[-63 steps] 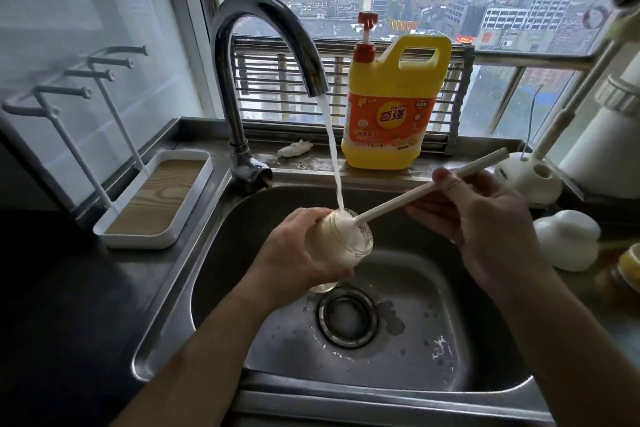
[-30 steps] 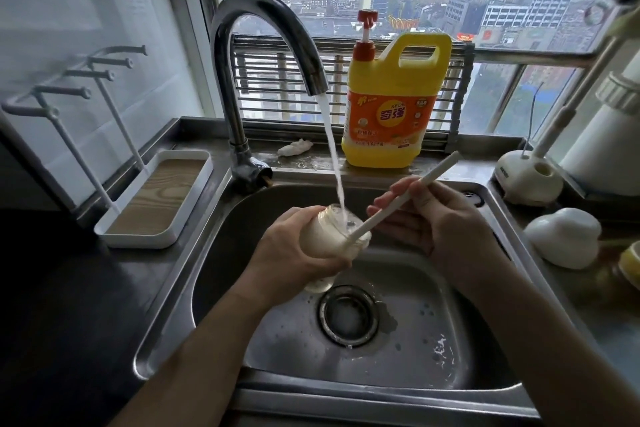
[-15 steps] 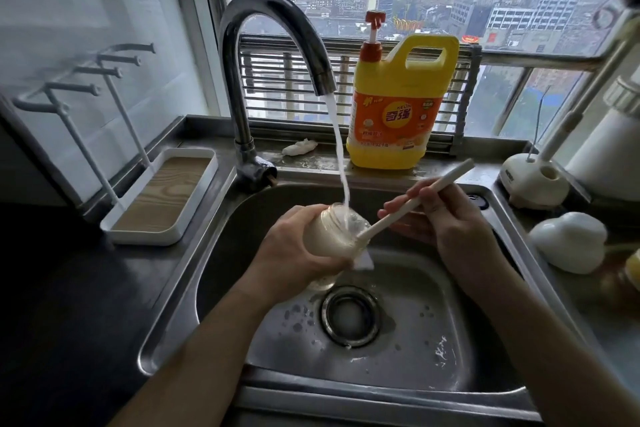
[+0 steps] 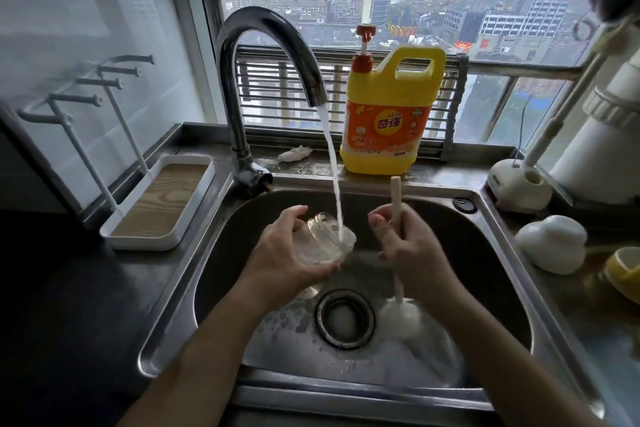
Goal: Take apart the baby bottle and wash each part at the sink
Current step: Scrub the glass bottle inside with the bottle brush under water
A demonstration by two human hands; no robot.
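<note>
My left hand (image 4: 282, 253) grips the clear baby bottle body (image 4: 323, 241) over the steel sink (image 4: 485, 229). The bottle lies tilted with its neck toward the upper left. Water from the curved faucet (image 4: 263, 45) streams onto its side. My right hand (image 4: 407, 243) holds the white bottle brush (image 4: 397, 204) by its handle, upright and clear of the bottle. The brush's sponge head (image 4: 400, 317) hangs low beside the drain (image 4: 344, 319).
A yellow dish-soap jug (image 4: 388, 118) stands on the ledge behind the sink. A white drying rack with pegs (image 4: 159, 204) sits on the left counter. White parts (image 4: 550, 243), a brush stand (image 4: 519, 187) and a yellow item (image 4: 623, 274) lie at right.
The brush has come out of the bottle and now points downward in my right hand. My left hand has turned the bottle so the stream hits its outside.
</note>
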